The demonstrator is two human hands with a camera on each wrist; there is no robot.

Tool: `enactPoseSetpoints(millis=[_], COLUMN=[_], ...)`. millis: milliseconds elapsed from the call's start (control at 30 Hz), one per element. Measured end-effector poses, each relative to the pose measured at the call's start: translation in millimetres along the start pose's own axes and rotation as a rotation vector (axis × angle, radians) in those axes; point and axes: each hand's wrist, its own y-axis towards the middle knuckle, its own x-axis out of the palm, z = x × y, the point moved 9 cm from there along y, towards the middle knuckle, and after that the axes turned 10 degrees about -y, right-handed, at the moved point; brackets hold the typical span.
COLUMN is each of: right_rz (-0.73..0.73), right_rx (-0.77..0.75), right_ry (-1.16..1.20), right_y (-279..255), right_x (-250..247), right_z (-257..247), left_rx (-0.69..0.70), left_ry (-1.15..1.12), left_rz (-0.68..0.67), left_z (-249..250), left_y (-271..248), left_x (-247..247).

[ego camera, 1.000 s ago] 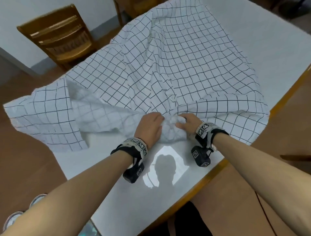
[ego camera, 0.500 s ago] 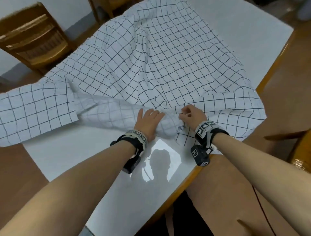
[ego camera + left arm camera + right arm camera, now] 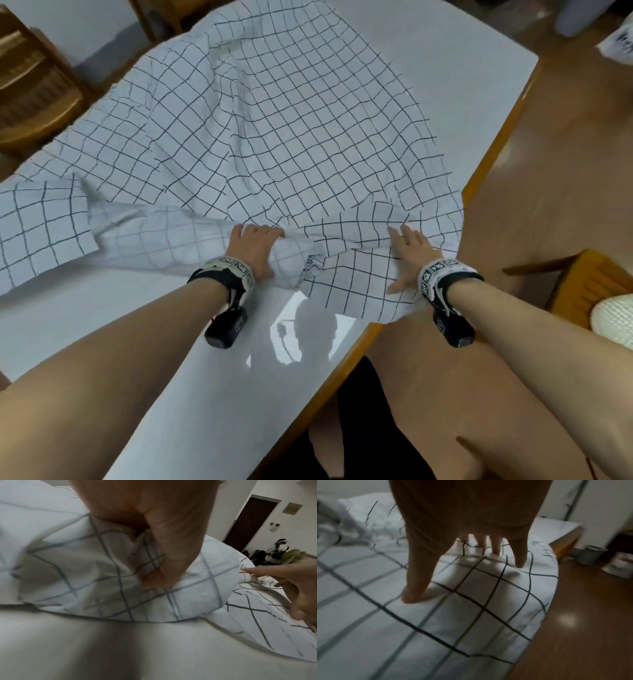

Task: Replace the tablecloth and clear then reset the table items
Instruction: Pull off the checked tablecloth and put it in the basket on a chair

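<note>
The left hand [image 3: 255,248] gripped a bunched fold of one checked tablecloth [image 3: 274,137]. The right hand [image 3: 409,255] lay flat, fingers spread, on it. One white tabletop [image 3: 171,342] lay beneath.

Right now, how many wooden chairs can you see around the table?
3. One chair stands at the far left by the wall; a second chair shows only partly at the top, beyond the table; a third chair is near the right arm. Others may be hidden.

No readable words, brand names or numbers appear in any view. The only markings are black-and-white square code patterns on the left wristband [image 3: 228,268] and right wristband [image 3: 439,272], and they contain no legible characters.
</note>
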Motion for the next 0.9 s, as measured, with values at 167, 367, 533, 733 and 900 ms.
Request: enactPoseSetpoints(millis=[167,367,533,733,900], right_rz=[0.106,0.049,0.148,0.088,-0.039], right_rx=[-0.185,-0.287,-0.182,-0.547,-0.737], right_ry=[-0.075,-0.076,0.237,0.285,0.207], right_y=[23,53,93,86,71], right_x=[-30,-90,-180,-195,-159], right_z=[-10,-37,-88,-218,-246], left_rx=[-0.045,-0.042,0.058,0.265,0.148], left_ry=[-0.003,-0.048,-0.081,-0.264,-0.121], left_rz=[-0.007,-0.007,-0.007,0.137,0.306], left_z=[4,11,12,4,-35], left_y=[-3,-11,-18,-25,-37], left_x=[-1,-9,-5,-23,-40])
